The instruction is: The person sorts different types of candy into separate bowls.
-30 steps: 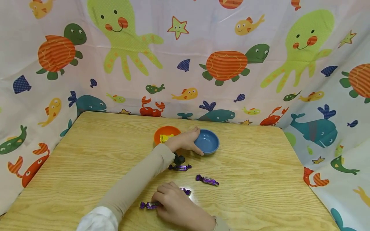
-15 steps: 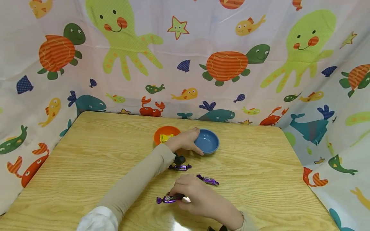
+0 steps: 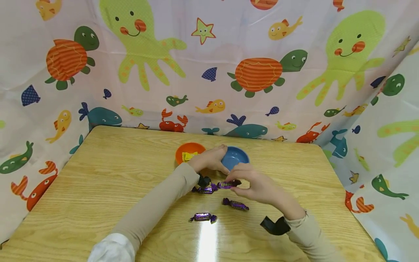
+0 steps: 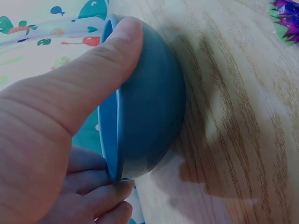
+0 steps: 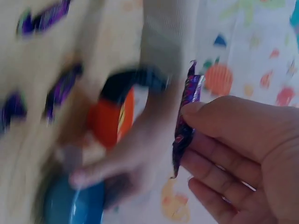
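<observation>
My left hand [image 3: 210, 160] holds the small blue bowl [image 3: 236, 157] by its side, thumb on the outer wall and fingers at the far part of the rim in the left wrist view. Between thumb and fingers, my right hand [image 3: 263, 185] pinches a candy in a shiny purple twist wrapper [image 5: 187, 105], raised just in front of the blue bowl. Three more purple candies lie on the table: one near my left wrist [image 3: 206, 190], one [image 3: 235, 204] below my right hand, and one candy [image 3: 203, 217] nearer the front.
An orange bowl [image 3: 182, 150] with yellow-wrapped pieces [image 3: 189, 156] stands left of the blue bowl, partly behind my left hand. The wooden table [image 3: 131, 156] ends at a curtain [image 3: 216, 47] printed with sea animals. Black straps sit at both wrists.
My right hand has picked up a purple candy from the front of the table and carried it forward and right, close to the blue bowl. My left hand has stayed at the bowl.
</observation>
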`<state>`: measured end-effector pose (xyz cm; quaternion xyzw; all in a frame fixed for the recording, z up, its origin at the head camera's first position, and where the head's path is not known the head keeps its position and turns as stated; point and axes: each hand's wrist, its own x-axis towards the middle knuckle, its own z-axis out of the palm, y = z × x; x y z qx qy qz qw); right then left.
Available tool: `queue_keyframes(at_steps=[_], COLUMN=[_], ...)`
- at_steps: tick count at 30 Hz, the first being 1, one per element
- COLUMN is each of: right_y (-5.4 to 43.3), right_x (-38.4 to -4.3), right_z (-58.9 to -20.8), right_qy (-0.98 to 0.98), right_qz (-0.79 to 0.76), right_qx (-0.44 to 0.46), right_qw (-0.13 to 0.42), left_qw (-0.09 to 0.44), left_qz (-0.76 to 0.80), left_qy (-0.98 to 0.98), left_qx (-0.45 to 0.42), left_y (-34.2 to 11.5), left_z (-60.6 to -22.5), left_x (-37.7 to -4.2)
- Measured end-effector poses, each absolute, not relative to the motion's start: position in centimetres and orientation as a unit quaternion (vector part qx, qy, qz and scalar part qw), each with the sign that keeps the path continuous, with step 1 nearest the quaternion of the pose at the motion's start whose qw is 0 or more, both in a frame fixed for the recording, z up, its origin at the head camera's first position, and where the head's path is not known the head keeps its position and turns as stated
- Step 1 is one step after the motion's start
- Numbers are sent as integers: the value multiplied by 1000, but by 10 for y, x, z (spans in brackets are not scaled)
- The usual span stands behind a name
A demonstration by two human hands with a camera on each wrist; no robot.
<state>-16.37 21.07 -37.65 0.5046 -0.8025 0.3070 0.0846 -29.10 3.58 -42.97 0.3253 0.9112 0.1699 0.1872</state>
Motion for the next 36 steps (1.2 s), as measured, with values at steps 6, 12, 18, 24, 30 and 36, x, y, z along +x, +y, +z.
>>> queue_keyframes(at_steps=[6,12,18,24,30,36], right_y=[240,251,241,223,216,213], right_x=[-204,-240,-263,-273,-277,-276], right_z=[-382,-402,-429,-441,-449,-452], right_qy=[-853,-891,-922,-939,-953,-955], right_qz=[322,295,239,179,140,138], right_qx=[409,344,304,291,267,260], right_qw=[38,20,21,38,39,39], left_qw=[184,184,193,200,197,197], left_qz=[170,168,171,177,180,188], left_qy=[910,912,909,908,906,903], left_qx=[330,327,327,323,329,331], left_y=[37,38,40,42,42,43], left_z=[-429,-427,-423,-418,-417,-418], left_x=[-292,-291,-289,-286,-286,-285])
